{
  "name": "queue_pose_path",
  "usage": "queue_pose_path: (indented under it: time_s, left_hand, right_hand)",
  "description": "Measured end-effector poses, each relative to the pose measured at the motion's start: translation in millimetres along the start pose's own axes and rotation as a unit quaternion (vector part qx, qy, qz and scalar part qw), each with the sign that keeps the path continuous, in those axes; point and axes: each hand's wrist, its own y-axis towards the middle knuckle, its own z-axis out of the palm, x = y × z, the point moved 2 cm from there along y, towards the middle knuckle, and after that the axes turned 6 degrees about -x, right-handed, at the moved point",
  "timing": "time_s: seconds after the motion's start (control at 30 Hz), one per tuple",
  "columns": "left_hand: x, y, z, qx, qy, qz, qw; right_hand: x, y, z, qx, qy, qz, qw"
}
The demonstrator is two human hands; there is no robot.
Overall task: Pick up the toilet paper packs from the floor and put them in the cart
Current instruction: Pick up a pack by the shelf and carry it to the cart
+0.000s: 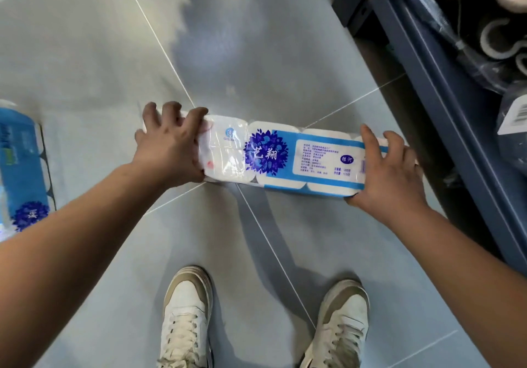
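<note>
Floor tiles [85, 54], pale grey with thin white joints, fill most of the scene. At the far left edge a second toilet paper pack [22, 168] in blue and white wrap lies on them, partly cut off by the frame. Next comes the person's left hand [171, 151], fingers spread and curled over the top of one end of the held toilet paper pack [273, 156], thumb tucked under its near side. That pack runs level between both hands, printed side up, with a dark blue flower mark and a white label panel. It appears to be lifted clear of the tiles, out in front of the person's feet and to the left of the cart, not in it. The right hand [390, 173] grips the other end the same way, fingers wrapped over the top and thumb below. Beneath, two white and tan sneakers [185, 319] stand on the tiles. Along the right side stands the dark blue cart [445, 111], its rim slanting across the corner, with plastic-wrapped rolls [496, 42] inside.
</note>
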Motion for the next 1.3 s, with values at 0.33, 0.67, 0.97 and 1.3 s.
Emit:
queue_pose_path:
  time_s: [0.33, 0.67, 0.97, 1.3]
  left_hand:
    - [1.8, 3.5, -48.2, 0.012, 0.008, 0.011, 1.000]
    - [0.9, -60.4, -208.4, -0.060, -0.015, 0.012, 0.998]
    - [-20.4, -182.3, -436.7, -0.085, -0.050, -0.006, 0.995]
    - [-47.9, -331.6, -650.4, -0.163, -0.082, 0.016, 0.983]
  right_hand:
    - [6.2, -1.5, -40.5, 0.002, 0.009, 0.001, 1.000]
    - [37.9, -81.1, -197.7, -0.084, 0.011, -0.007, 0.996]
    - [76.9, -225.9, -403.8, -0.110, 0.028, 0.008, 0.994]
    - [81.5, -376.4, -628.5, -0.155, 0.021, -0.043, 0.987]
